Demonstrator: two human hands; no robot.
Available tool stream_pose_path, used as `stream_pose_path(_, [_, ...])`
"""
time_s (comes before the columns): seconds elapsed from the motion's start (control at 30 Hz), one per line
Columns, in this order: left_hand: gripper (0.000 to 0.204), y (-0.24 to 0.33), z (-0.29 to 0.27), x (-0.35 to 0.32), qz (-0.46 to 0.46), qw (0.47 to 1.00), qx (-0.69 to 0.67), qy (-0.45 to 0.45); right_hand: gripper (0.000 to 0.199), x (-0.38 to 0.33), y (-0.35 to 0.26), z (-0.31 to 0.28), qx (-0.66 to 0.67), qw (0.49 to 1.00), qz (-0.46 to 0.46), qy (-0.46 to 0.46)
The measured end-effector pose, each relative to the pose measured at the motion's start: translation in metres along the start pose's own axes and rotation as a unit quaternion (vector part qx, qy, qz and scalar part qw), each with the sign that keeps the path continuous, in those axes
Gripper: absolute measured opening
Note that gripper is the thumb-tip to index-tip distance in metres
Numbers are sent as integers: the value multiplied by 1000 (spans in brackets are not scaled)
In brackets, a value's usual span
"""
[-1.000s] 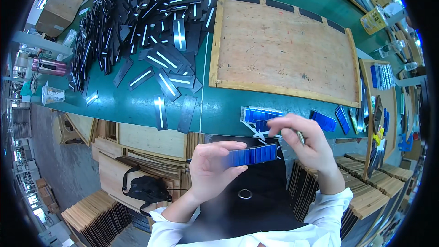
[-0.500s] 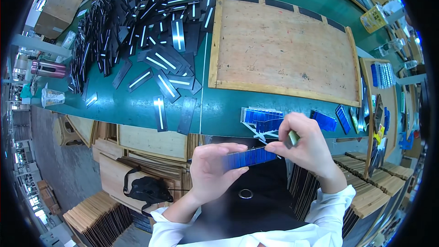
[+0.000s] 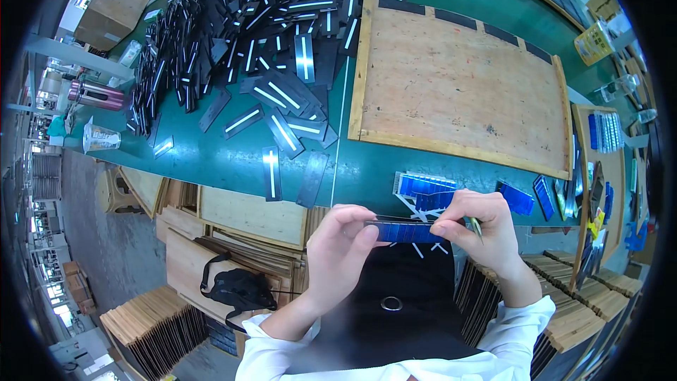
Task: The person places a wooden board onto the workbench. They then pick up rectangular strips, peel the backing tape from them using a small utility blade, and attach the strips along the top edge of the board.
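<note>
Over the table's near edge I hold a narrow blue solar cell strip [image 3: 402,232] with thin cross lines, almost level. My left hand [image 3: 337,254] pinches its left end between thumb and fingers. At the right end, the thumb and fingertips of my right hand [image 3: 486,233] are closed on the strip. A thin greenish piece [image 3: 476,226] sticks out of the right hand; its kind cannot be made out. Just behind the hands lies a pile of blue strips [image 3: 427,185] on the green table [image 3: 211,162], with thin white strips [image 3: 404,204] beside it.
A wood-framed board [image 3: 462,155] lies beyond the hands. Black panels with white stripes [image 3: 289,92] are heaped at far left. More blue strips [image 3: 516,199] lie at right. Below the table are stacked wooden boards [image 3: 148,317] and a black bag [image 3: 240,289].
The strip has turned from a slant to nearly level. My left thumb and fingers have closed on its left end. The whole view has shifted, so the table's things appear farther right.
</note>
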State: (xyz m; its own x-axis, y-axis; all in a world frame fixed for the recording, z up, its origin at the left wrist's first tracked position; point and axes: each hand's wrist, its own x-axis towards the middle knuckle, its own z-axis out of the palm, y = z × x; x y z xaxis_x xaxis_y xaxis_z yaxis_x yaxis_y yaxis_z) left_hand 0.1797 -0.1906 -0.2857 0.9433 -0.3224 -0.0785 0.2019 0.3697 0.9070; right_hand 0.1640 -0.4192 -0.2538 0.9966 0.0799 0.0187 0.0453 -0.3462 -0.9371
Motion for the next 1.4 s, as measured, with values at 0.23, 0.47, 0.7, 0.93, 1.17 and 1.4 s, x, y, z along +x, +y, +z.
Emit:
stream_pose_path(0.23, [23, 3, -1, 3, -135, 984, -115, -20, 10, -2, -2, 2, -21, 1000, 2, 18])
stream_pose_path(0.47, [22, 11, 8, 10, -184, 976, -11, -112, 9, -1, -8, 3, -16, 1000, -9, 7])
stream_pose_path(0.7, [20, 8, 8, 13, -182, 977, 2, -109, 11, 2, -6, 0, 50, 996, 66, -23])
stream_pose_path(0.93, [26, 15, 11, 20, -172, 975, 16, -140, 12, 8, -10, -4, 101, 983, 153, -17])
stream_pose_path(1.17, [21, 25, -1, 33, -272, 957, -64, -82, 11, 12, -5, -7, 75, 991, 105, -21])
stream_pose_path(1.4, [19, 20, -3, 33, -244, 965, -28, -93, 16, 14, 3, -5, 77, 991, 105, -26])
